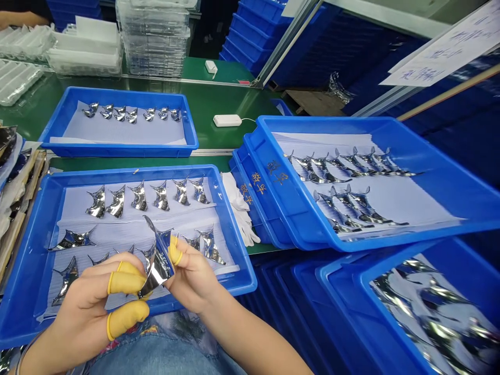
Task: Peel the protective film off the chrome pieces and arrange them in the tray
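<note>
The left hand [88, 307] and right hand [191, 276] pinch a thin mirror-finish metal piece [157, 263]; too firm a grip could crease it.

You are facing a green counter [222, 138] in a busy workshop, where a small white plastic box [226, 120] is trailing a thin cable across the surface. Stacks of clear plastic trays [154, 41] are rising at the far edge, while tall piles of blue plastic crates [253, 39] are lining the aisle beyond. A slanted aluminium rail [287, 41] is running up past a handwritten paper sign [433, 54] at upper right, and a wooden pallet [312, 102] is sitting low behind it. A co-worker's forearm [15, 19] is reaching in at far left, under bright, even light.
</note>
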Available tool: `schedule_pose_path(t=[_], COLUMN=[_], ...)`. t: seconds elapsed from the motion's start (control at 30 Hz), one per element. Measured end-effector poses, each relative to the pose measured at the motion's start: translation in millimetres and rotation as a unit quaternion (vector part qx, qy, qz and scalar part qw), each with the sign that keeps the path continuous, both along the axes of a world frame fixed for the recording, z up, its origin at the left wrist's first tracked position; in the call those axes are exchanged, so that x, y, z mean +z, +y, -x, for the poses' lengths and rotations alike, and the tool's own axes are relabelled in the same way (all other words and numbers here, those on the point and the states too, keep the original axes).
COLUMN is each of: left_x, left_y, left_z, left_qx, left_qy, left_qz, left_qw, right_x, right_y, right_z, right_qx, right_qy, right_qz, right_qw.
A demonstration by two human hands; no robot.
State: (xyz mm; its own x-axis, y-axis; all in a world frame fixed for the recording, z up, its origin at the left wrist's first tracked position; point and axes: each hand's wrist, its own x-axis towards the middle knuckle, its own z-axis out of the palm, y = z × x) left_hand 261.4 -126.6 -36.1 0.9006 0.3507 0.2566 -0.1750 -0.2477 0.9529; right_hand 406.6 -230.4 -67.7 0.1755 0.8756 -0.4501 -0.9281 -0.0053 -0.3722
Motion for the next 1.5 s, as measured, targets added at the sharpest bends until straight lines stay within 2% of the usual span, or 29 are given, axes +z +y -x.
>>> schedule_pose_path(t=[0.17,0.4,0.5,0.63,0.7,0.8,0.9,1.0,1.3,1.5], left_x=[-0.8,4.4,6.3,2.2,-2.1,-8.1,-11.5,-12.8,-23.6,-30.0], left_y=[-4.9,-6.4,-3.4,3.4,6.2,7.9,6.7,4.4,5.5,4.9], left_z=[-1.9,-1.6,-2.6,-4.0,-3.3,-2.0,-3.1,-5.9,-5.0,-6.0], left_qx=[-0.021,-0.021,-0.013,0.038,0.051,0.036,0.014,0.018,0.03,0.017], left_qy=[0.009,0.019,0.028,0.079,0.119,0.158,0.153,0.136,0.129,0.138], left_qz=[0.047,0.043,0.048,0.068,0.104,0.2,0.293,0.353,0.412,0.424], left_qw=[0.999,0.999,0.998,0.994,0.986,0.966,0.944,0.926,0.901,0.895], right_x=[-12.9,-18.8,-15.3,-8.9,-6.3,-3.5,-1.9,-0.3,13.3,15.3], right_y=[3.7,8.5,7.3,2.5,-0.2,-4.2,-8.0,-10.8,-10.9,-12.7], right_z=[7.2,11.4,10.4,8.3,7.3,5.5,2.7,-0.2,-3.6,-2.4], right_qx=[0.016,0.052,0.037,0.016,0.02,0.032,0.033,0.025,0.032,0.047], right_qy=[0.049,0.083,0.063,-0.025,-0.075,-0.141,-0.195,-0.228,-0.213,-0.182], right_qz=[-0.044,-0.028,-0.021,-0.029,-0.038,-0.05,-0.062,-0.062,-0.042,-0.068], right_qw=[0.998,0.995,0.997,0.999,0.996,0.988,0.978,0.971,0.976,0.98])
